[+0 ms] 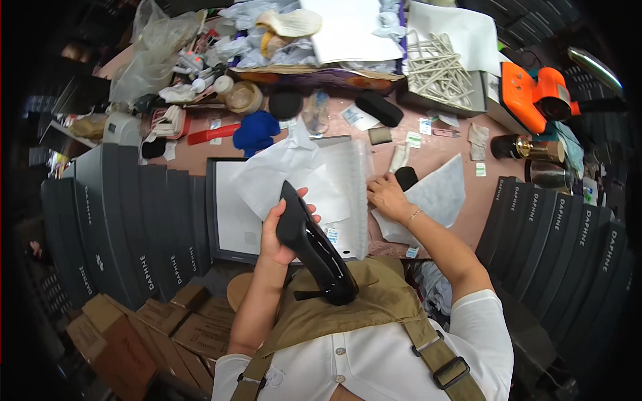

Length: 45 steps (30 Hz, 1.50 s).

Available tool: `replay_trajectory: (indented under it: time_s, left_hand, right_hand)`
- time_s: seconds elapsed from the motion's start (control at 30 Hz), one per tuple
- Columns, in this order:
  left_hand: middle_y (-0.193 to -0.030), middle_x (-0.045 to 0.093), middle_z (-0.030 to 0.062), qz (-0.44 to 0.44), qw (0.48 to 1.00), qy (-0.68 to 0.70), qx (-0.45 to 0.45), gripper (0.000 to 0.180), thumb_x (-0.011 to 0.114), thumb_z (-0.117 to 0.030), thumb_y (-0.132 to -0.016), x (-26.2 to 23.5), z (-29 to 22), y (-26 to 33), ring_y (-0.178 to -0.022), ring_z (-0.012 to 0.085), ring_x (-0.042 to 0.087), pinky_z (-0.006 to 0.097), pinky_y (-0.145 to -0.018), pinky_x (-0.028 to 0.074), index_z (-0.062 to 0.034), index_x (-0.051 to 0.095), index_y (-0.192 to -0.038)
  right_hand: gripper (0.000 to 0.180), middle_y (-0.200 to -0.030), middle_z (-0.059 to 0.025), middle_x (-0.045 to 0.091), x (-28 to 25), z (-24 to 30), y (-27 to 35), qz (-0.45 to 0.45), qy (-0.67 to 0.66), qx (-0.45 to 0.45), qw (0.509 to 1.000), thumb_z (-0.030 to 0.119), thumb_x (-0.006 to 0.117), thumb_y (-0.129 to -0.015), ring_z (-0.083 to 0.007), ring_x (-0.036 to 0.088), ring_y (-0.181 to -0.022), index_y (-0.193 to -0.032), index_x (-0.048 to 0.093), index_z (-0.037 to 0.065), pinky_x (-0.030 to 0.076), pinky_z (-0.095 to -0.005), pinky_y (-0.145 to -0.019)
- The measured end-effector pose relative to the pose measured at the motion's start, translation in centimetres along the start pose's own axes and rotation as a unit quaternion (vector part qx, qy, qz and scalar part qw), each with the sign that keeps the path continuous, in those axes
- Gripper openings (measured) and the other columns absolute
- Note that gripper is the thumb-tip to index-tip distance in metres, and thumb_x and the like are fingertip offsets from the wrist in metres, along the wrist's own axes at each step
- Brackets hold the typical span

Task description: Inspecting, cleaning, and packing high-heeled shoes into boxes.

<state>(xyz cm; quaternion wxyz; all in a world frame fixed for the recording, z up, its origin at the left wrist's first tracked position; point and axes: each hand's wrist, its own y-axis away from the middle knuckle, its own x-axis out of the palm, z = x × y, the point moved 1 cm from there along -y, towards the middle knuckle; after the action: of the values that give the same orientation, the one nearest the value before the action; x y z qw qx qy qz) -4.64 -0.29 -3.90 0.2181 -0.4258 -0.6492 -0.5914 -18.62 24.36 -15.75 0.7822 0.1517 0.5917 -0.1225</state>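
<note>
My left hand (273, 234) is wrapped round the front part of a glossy black high-heeled shoe (328, 257). The shoe is turned with its sole partly showing, toe pointing away and slim heel near my apron. Beyond it lies an open shoe box (231, 230) with white tissue paper (277, 174) spread over it. A translucent padded strip (360, 207) runs along the box's right side. Beside that strip my right hand (390, 198) rests low with curled fingers; what they pinch is hidden. A white sheet (438, 197) and a small black pad (406, 178) lie next to it.
Dark shoe boxes stand in rows at left (154, 227) and right (535, 220). At the back are a paper-filled carton (321, 77), a box of white sticks (438, 70) and an orange device (521, 93). Brown cartons (134, 347) sit lower left. A blue cloth (256, 130) lies on the table.
</note>
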Motion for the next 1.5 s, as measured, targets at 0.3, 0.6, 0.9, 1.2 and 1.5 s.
replay_trajectory:
  time_s: [0.3, 0.6, 0.9, 1.2, 1.5]
  left_hand:
    - [-0.102, 0.061, 0.0179, 0.06, 0.997, -0.009, 0.041, 0.058, 0.052, -0.037, -0.092, 1.6, -1.2, 3.0, -0.091, 0.033, 0.064, 0.042, -0.077, 0.055, -0.0043, 0.036, -0.138]
    - [-0.101, 0.063, 0.0169, 0.116, 0.992, 0.038, 0.043, 0.054, 0.054, -0.036, -0.091, 0.1, -0.6, 3.8, -0.09, 0.0316, 0.065, 0.042, -0.079, 0.055, -0.0048, 0.041, -0.134]
    - [-0.101, 0.063, 0.0159, 0.026, 0.996, 0.07, 0.049, 0.05, 0.053, -0.038, -0.091, -2.4, 0.0, 4.9, -0.095, 0.0305, 0.062, 0.043, -0.082, 0.053, -0.0056, 0.046, -0.129]
    - [-0.101, 0.062, 0.0159, 0.014, 0.997, 0.054, 0.061, 0.05, 0.056, -0.039, -0.089, -1.6, -0.3, 5.4, -0.094, 0.029, 0.062, 0.043, -0.083, 0.052, -0.0048, 0.047, -0.125]
    - [-0.099, 0.061, 0.0156, 0.014, 0.996, 0.042, 0.076, 0.048, 0.055, -0.039, -0.09, -1.1, -0.1, 5.8, -0.092, 0.0284, 0.062, 0.041, -0.082, 0.052, -0.0037, 0.048, -0.123]
  right_hand:
    - [0.009, -0.086, -0.0057, 0.062, -12.7, 4.8, 1.7, -0.188, -0.563, 0.313, 0.741, 0.004, 0.063, -0.085, -0.0114, 0.055, -0.076, -0.093, 0.064, 0.0, 0.044, -0.0247, -0.066]
    - [0.02, -0.084, -0.0088, 0.061, -19.4, 18.7, -0.8, -0.223, -0.509, 0.089, 0.826, 0.0, 0.07, -0.077, -0.0192, 0.06, -0.073, -0.096, 0.065, 0.001, 0.047, -0.029, -0.064]
    - [0.025, -0.081, -0.006, 0.057, -18.2, 19.7, -1.1, -0.214, -0.339, 0.005, 0.916, 0.003, 0.074, -0.072, -0.0224, 0.057, -0.074, -0.096, 0.067, 0.002, 0.047, -0.0318, -0.065]
    - [0.016, -0.087, -0.0076, 0.059, -18.8, 18.5, -0.8, -0.165, -0.512, 0.106, 0.836, 0.001, 0.071, -0.079, -0.02, 0.06, -0.077, -0.094, 0.066, 0.002, 0.048, -0.029, -0.061]
    - [0.025, -0.083, -0.0082, 0.058, -18.1, 20.0, -3.2, -0.251, -0.34, -0.011, 0.906, 0.002, 0.075, -0.072, -0.0242, 0.057, -0.073, -0.096, 0.066, 0.001, 0.045, -0.0338, -0.064]
